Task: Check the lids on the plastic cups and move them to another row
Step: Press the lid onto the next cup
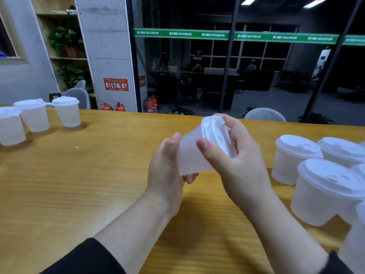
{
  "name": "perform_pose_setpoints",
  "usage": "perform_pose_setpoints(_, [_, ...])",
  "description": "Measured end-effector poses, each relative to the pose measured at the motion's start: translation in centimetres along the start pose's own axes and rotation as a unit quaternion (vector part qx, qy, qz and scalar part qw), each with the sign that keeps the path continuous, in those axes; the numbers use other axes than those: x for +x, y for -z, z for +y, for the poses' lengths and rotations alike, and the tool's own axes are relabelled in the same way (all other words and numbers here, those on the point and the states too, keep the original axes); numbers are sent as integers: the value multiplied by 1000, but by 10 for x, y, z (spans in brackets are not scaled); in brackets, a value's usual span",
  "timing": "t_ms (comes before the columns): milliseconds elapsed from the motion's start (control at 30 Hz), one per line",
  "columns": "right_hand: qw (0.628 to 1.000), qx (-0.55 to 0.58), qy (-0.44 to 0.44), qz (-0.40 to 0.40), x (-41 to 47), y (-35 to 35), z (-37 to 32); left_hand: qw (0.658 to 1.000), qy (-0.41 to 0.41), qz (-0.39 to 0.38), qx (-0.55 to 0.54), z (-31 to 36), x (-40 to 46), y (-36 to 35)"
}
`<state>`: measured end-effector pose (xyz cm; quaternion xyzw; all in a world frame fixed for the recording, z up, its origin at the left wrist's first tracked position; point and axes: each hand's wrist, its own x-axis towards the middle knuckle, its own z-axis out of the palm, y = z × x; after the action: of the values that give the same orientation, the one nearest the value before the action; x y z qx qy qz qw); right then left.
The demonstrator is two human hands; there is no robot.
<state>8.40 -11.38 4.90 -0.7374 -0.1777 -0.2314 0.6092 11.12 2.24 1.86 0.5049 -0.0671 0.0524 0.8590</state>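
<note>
Translucent white plastic lidded cup (194, 153) lies tilted, lid up-right, base down-left, clasped by left hand (167, 171) and right hand (237, 155) above the wooden tabletop (88, 184).

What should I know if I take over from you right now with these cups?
Hands: left hand grips the body of one cup, tipped on its side above the table; right hand holds its lid end.
Done: three lidded cups stand at the far left, probably the checked row.
Left: finish checking this lid, set the cup with those three, then work through the lidded cups clustered on the right. How many are there runs off the picture, so count them yourself.
</note>
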Motion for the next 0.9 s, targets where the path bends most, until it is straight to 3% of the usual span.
perform_pose_setpoints(67, [1000,11,-14,3,0,-2,4,999,-27,18,18,-1,0,-1])
perform_pose_setpoints(200, [998,-31,-59,-17,0,-1,13,996,2,74,43,1,-1,-3])
perform_pose_setpoints(333, [995,-68,-73,-12,-15,-7,0,988,-40,121,85,12,-11,-4])
perform_pose_setpoints(467, [989,71,-130,31,-38,-5,-27,957,-138,129,220,51,-29,-25])
perform_pose_setpoints(567, [924,320,-207,31,-56,-1,-60,885,-241,71,392,95,-37,-46])
perform_pose_setpoints(667, [785,546,-288,49,-71,5,-81,784,-245,-55,567,139,-49,-78])
perform_pose_setpoints(733, [711,634,-302,30,-84,5,-91,708,-229,-124,656,155,-64,-103])
perform_pose_setpoints(833, [659,693,-292,11,-110,7,-102,625,-208,-175,732,163,-88,-132])
perform_pose_setpoints(900, [651,703,-287,4,-126,12,-108,600,-205,-187,751,163,-101,-142])
